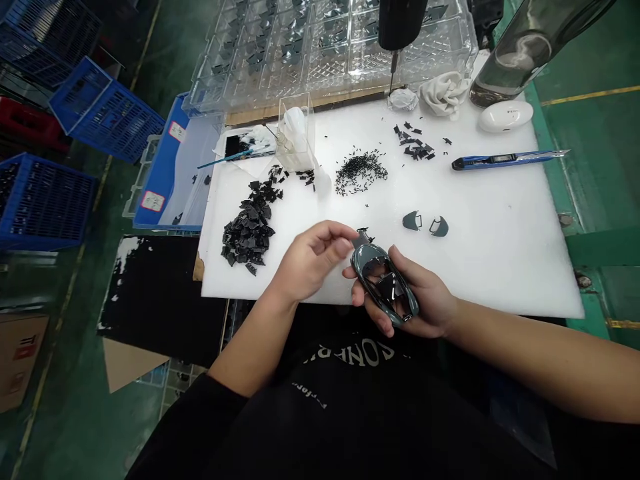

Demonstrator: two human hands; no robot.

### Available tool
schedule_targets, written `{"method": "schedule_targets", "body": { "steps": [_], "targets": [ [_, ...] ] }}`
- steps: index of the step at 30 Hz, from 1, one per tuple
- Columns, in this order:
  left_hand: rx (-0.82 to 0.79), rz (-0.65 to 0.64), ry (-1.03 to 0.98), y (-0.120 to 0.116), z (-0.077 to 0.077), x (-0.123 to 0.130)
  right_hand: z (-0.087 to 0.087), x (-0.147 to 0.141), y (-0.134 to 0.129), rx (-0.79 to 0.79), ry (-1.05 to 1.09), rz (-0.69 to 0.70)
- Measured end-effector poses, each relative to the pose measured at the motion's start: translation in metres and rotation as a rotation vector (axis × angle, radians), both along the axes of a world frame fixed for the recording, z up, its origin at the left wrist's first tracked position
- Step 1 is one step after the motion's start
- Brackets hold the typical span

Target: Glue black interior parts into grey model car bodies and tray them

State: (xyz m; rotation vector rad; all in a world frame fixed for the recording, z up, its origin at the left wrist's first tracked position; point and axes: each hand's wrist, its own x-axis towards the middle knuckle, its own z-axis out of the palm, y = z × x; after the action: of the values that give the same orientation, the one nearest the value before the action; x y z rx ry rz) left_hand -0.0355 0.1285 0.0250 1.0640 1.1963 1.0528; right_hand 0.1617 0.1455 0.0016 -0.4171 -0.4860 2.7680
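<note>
A glossy dark grey model car body shell (371, 255) with open window and roof gaps lies in my right hand (426, 293), the fingers wrapped round it from beneath. At the shell's upper end, my left hand (317, 259) has thumb and forefinger bent close together, by a small grey part with black prongs (364, 235). That part sits against or just above the shell's end; whether it is joined I cannot tell. Two small grey curved panels (412, 221) lie on the white foam board (480, 267) to the right of the shell.
Black plastic pieces (249, 230) are heaped at left, tiny black parts (361, 171) mid-board, dark strips (417, 145) behind. A blue cutter (505, 159), white case (506, 116) and bottle (530, 50) stand right. A power screwdriver (401, 27) hangs before the clear tray (320, 57).
</note>
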Motion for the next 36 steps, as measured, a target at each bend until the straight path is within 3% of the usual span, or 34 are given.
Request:
{"method": "schedule_targets", "body": {
  "steps": [2,4,10,14,19,22,27,33,36],
  "targets": [
    [0.048,0.184,0.026,0.002,-0.011,-0.002,0.001,0.001,0.0,-0.026,-0.013,-0.002],
    [0.055,0.273,0.025,0.004,-0.02,-0.002,0.001,0.001,0.0,-0.045,-0.013,-0.013],
    [0.089,0.295,0.016,0.003,-0.025,0.001,-0.001,-0.001,0.0,-0.06,0.025,-0.031],
    [0.087,0.294,0.11,0.0,-0.025,0.0,-0.003,-0.001,0.0,-0.056,0.056,-0.039],
    [0.214,0.207,0.144,-0.003,-0.025,-0.003,-0.005,-0.001,0.0,-0.05,0.079,-0.035],
    [0.287,0.047,0.065,-0.005,-0.021,-0.004,-0.004,-0.001,-0.001,-0.028,0.069,-0.021],
    [0.21,-0.218,-0.025,-0.01,-0.012,-0.003,0.0,0.0,-0.001,0.086,-0.004,0.024],
    [0.071,-0.259,-0.137,-0.016,-0.004,-0.001,0.003,0.001,-0.001,0.243,-0.111,0.126],
    [-0.006,-0.2,-0.062,-0.017,0.002,0.001,0.008,0.002,-0.002,0.275,-0.214,0.08]
  ]
}}
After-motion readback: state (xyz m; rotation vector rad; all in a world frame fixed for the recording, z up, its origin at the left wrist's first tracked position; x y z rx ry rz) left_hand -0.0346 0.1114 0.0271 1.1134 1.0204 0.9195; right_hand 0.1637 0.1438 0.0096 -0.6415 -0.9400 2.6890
